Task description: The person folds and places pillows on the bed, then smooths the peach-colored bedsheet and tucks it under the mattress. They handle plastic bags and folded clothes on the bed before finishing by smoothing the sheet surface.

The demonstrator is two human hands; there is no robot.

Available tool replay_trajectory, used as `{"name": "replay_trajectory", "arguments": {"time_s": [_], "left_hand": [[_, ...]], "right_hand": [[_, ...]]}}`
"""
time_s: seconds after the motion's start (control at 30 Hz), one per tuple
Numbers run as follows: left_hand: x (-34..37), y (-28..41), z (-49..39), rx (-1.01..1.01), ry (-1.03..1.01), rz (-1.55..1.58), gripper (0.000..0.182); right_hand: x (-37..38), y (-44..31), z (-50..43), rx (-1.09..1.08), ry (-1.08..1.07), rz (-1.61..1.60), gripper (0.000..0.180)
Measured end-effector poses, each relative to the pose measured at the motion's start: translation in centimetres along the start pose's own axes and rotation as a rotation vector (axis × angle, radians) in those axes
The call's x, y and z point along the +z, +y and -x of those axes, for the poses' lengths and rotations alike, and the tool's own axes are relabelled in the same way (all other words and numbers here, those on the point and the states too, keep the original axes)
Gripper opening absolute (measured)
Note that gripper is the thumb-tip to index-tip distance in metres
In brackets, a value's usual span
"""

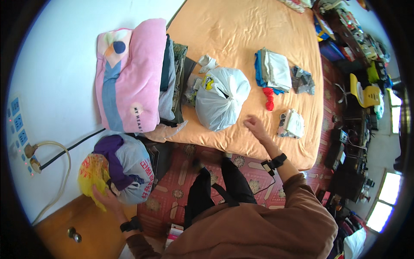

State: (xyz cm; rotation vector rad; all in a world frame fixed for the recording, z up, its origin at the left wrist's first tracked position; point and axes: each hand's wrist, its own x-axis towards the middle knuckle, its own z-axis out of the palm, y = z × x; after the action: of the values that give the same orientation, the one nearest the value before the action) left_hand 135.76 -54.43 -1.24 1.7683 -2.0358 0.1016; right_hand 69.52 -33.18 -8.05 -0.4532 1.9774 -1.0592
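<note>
At the lower left, my left hand (106, 198) holds the lower edge of a thin yellow plastic bag (92, 171) with red print; the bag is partly blurred. Behind it a purple cloth (113, 162) lies over a full whitish plastic bag (137, 165) with red writing. My right hand (257, 128), fingers curled and holding nothing visible, is over the near part of the bed (226, 35). Left of it stands a stuffed, knotted white plastic bag (220, 103). To its right lies a small folded white garment (292, 123), and above it a red knotted cloth (268, 98).
A folded pink blanket (142, 74) rests beside stacked clothes (168, 77) at the bed's left. Folded clothes (276, 69) and a clear bag of dark items (303, 80) lie further right. A wooden cabinet (93, 223) and cables (69, 168) are at lower left; a yellow chair (365, 94) stands right.
</note>
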Motion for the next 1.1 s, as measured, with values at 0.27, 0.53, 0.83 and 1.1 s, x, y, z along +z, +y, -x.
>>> {"name": "replay_trajectory", "arguments": {"time_s": [0.27,0.53,0.83,1.1], "left_hand": [[5.3,20.9,6.8,0.114,-0.390,0.355,0.044],[5.5,27.3,11.5,-0.116,-0.658,0.478,0.028],[16.8,35.2,11.9,0.277,-0.593,0.652,0.028],[29.2,46.1,10.4,0.579,-0.614,0.411,0.055]], "right_hand": [[4.8,-5.4,-10.4,-0.608,0.215,0.508,0.099],[-1.8,-3.3,-12.9,-0.615,0.049,0.016,0.016],[-13.7,-6.2,-10.7,-0.617,0.192,0.120,0.017],[-30.1,-6.2,-13.2,-0.629,0.469,0.176,0.021]]}}
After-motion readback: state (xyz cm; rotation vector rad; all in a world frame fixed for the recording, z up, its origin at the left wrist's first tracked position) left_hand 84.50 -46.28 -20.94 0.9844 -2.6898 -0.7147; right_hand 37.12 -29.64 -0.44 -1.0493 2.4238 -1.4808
